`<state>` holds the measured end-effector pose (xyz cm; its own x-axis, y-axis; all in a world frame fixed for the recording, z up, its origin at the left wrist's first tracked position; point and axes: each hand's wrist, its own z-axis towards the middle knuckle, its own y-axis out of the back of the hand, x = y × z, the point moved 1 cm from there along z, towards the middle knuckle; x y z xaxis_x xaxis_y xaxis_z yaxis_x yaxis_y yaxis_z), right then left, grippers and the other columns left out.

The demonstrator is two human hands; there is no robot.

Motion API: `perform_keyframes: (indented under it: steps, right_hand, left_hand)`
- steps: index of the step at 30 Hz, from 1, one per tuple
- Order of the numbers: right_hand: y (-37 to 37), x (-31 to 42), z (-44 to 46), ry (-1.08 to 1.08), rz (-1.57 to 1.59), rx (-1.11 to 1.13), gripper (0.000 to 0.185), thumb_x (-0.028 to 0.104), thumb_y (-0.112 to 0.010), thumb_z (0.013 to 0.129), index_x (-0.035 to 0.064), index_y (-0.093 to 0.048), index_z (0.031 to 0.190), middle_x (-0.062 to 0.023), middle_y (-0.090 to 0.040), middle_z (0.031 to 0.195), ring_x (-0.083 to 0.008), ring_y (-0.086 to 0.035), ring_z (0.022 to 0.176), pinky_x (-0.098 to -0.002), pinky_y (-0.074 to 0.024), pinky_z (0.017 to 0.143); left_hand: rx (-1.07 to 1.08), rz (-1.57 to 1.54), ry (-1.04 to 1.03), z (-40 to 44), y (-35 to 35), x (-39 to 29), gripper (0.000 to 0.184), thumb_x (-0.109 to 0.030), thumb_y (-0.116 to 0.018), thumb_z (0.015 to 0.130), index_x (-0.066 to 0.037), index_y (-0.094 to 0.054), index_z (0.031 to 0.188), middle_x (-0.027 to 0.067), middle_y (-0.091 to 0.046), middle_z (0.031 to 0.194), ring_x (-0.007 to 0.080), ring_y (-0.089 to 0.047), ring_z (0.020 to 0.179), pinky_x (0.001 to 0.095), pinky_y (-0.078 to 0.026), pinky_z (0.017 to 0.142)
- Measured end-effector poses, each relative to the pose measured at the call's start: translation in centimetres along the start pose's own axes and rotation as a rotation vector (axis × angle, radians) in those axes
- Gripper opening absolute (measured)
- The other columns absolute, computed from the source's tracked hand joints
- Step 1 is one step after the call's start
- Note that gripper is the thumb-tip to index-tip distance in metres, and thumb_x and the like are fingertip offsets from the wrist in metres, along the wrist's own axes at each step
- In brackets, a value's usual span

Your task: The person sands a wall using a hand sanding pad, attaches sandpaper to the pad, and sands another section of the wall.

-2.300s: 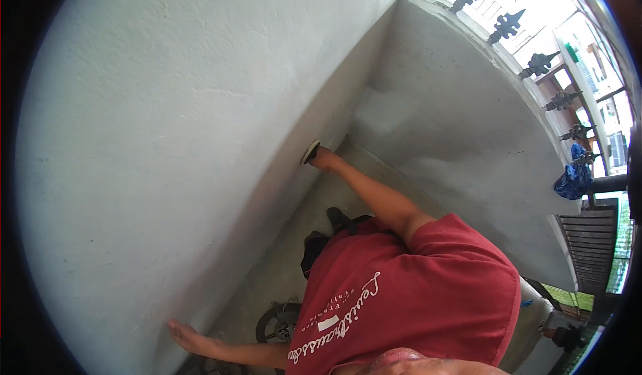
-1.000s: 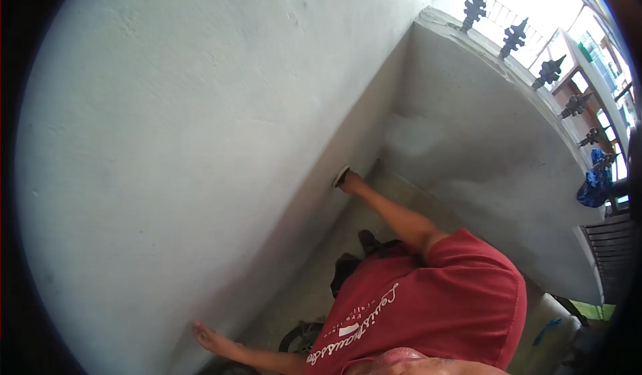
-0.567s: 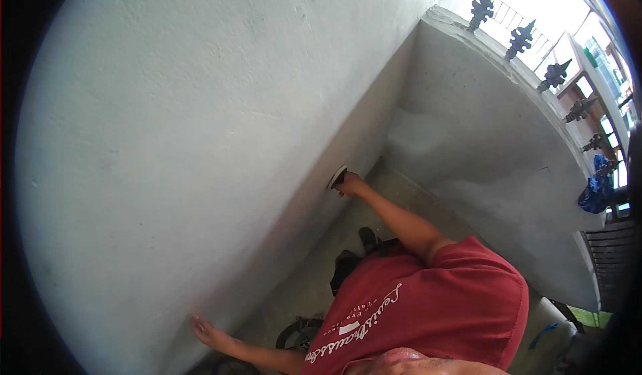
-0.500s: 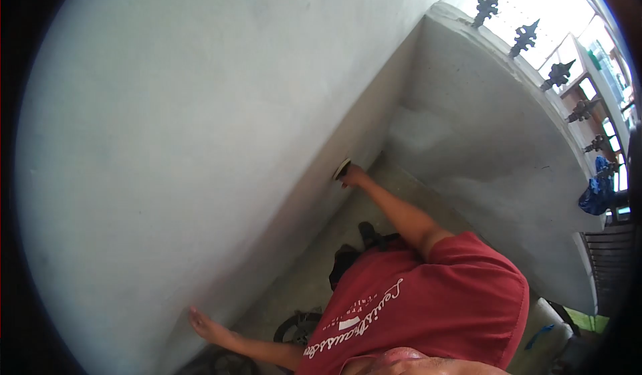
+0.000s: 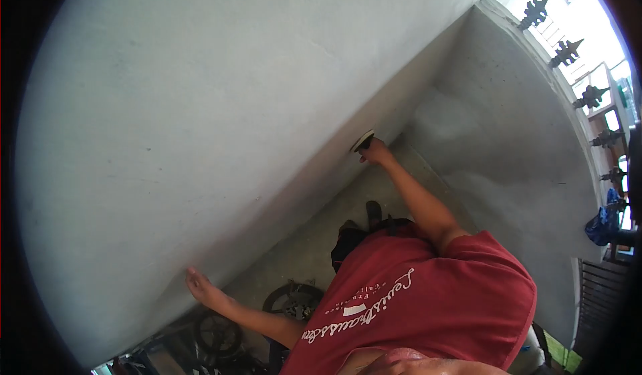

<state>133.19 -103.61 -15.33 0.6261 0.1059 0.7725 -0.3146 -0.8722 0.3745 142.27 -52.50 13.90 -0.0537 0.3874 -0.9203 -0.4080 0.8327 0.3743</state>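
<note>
My right hand [image 5: 376, 152] grips a flat pad [image 5: 362, 142] with a black back and a pale, thin face. The pad's face lies against the lower part of the grey plastered wall [image 5: 200, 107], near the corner; its exact kind is hard to make out. At lower left my left hand [image 5: 202, 288] rests its fingertips on the same wall, fingers loosely extended and holding nothing I can see. My arms come out of a red T-shirt with white lettering [image 5: 428, 301].
A lower grey wall [image 5: 508, 121] meets the big wall at a corner, topped with dark spiked finials [image 5: 567, 53]. A blue plastic bag [image 5: 603, 226] hangs there. Wheels [image 5: 294, 300] stand close below my left arm. My shoe [image 5: 374, 212] is on the concrete floor [image 5: 354, 198].
The view has shifted, so the wall corner sits farther right and more of the wheels shows. Both hands appear higher in the picture; the pad stays in my right hand against the wall.
</note>
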Motion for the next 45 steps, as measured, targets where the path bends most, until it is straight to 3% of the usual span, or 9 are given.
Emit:
perform_keyframes:
  steps: [4, 7, 9, 11, 13, 19, 25, 32, 45]
  right_hand:
    - [-0.4, -6.9, 6.0, 0.114, -0.252, -0.063, 0.024, 0.023, -0.053, 0.088, 0.0069, -0.063, 0.103, -0.0055, -0.071, 0.07, -0.0138, -0.068, 0.057, -0.0295, -0.0534, 0.053]
    - [0.2, -2.0, 2.1, -0.033, -0.058, 0.023, 0.034, 0.018, -0.057, 0.087, -0.0003, -0.057, 0.115, -0.0134, -0.071, 0.095, -0.0185, -0.071, 0.065, -0.03, -0.0527, 0.051]
    - [-0.1, 2.4, -3.5, -0.015, 0.092, 0.136, 0.033, 0.02, -0.057, 0.088, 0.0, -0.057, 0.114, -0.0134, -0.071, 0.092, -0.0167, -0.069, 0.061, -0.0271, -0.0496, 0.048]
    - [-1.8, 5.7, -6.2, 0.007, 0.23, 0.247, 0.033, 0.021, -0.058, 0.088, 0.0002, -0.057, 0.114, -0.0135, -0.071, 0.089, -0.0149, -0.066, 0.056, -0.0241, -0.0464, 0.044]
    - [-3.9, 8.0, -7.7, -0.156, 0.402, 0.511, 0.031, 0.028, -0.058, 0.09, 0.0019, -0.059, 0.107, -0.0095, -0.072, 0.088, -0.0146, -0.065, 0.056, -0.0221, -0.038, 0.039]
    - [-8.9, 18.9, -14.9, -0.133, 0.44, 0.802, 0.041, 0.034, -0.058, 0.092, -0.001, -0.056, 0.113, -0.0118, -0.071, 0.08, -0.0137, -0.064, 0.054, -0.0207, -0.0335, 0.036]
    - [-9.6, 26.0, -20.7, 0.0, 0.513, 0.749, 0.045, 0.042, -0.059, 0.091, -0.0007, -0.06, 0.104, -0.0078, -0.065, 0.065, -0.015, -0.063, 0.05, -0.0211, -0.033, 0.034]
    - [-12.9, 23.7, -20.0, -0.05, 0.475, 0.53, 0.033, 0.039, -0.058, 0.09, 0.0072, -0.057, 0.083, -0.0007, -0.047, 0.048, -0.0186, -0.057, 0.044, -0.025, -0.036, 0.043]
    - [-16.8, 24.2, -20.8, 0.006, 0.668, 0.519, 0.029, 0.039, -0.056, 0.087, 0.0121, -0.051, 0.077, 0.0003, -0.047, 0.058, -0.0184, -0.054, 0.049, -0.028, -0.0363, 0.046]
  left_hand:
    - [0.03, -0.066, -0.007, 0.6, 1.2, 1.8, 0.048, -0.042, -0.063, 0.092, -0.004, -0.055, 0.119, 0.0048, -0.056, 0.116, 0.0139, -0.048, 0.109, 0.0322, -0.035, 0.098]
    - [0.054, -0.105, -0.01, 1.0, 1.0, 2.1, 0.046, -0.041, -0.064, 0.092, -0.004, -0.055, 0.117, 0.0044, -0.056, 0.116, 0.0141, -0.048, 0.111, 0.0326, -0.034, 0.1]
    - [0.027, -0.103, -0.01, 0.1, 1.1, 1.5, 0.044, -0.04, -0.063, 0.092, -0.005, -0.056, 0.116, 0.0035, -0.057, 0.114, 0.0136, -0.048, 0.109, 0.0317, -0.034, 0.1]
    - [0.036, -0.105, 0.006, 0.1, 0.6, 1.0, 0.039, -0.029, -0.059, 0.096, 0.002, -0.055, 0.119, 0.0138, -0.056, 0.126, 0.0192, -0.049, 0.116, 0.0333, -0.035, 0.103]
    - [0.057, -0.141, 0.008, 0.7, 1.1, 1.8, 0.035, -0.027, -0.059, 0.096, 0.002, -0.055, 0.116, 0.0145, -0.055, 0.127, 0.02, -0.049, 0.118, 0.0337, -0.034, 0.104]
    - [0.174, -0.313, -0.054, 0.2, 1.7, 1.8, 0.024, -0.02, -0.058, 0.096, -0.001, -0.056, 0.11, 0.0201, -0.045, 0.141, 0.026, -0.042, 0.132, 0.0356, -0.029, 0.111]
    - [0.284, -0.349, -0.116, -0.5, 4.4, 1.9, 0.02, -0.016, -0.056, 0.097, -0.001, -0.054, 0.11, 0.0223, -0.03, 0.151, 0.0304, -0.033, 0.139, 0.0381, -0.03, 0.112]
    - [0.277, -0.359, -0.116, 1.0, 10.3, 6.1, 0.018, -0.012, -0.056, 0.096, -0.002, -0.054, 0.11, 0.0224, -0.029, 0.152, 0.0317, -0.033, 0.139, 0.0408, -0.031, 0.112]
    - [0.23, -0.355, -0.135, 2.4, 15.4, 8.8, 0.022, -0.021, -0.059, 0.096, -0.003, -0.056, 0.108, 0.0185, -0.034, 0.15, 0.0297, -0.04, 0.135, 0.037, -0.034, 0.109]
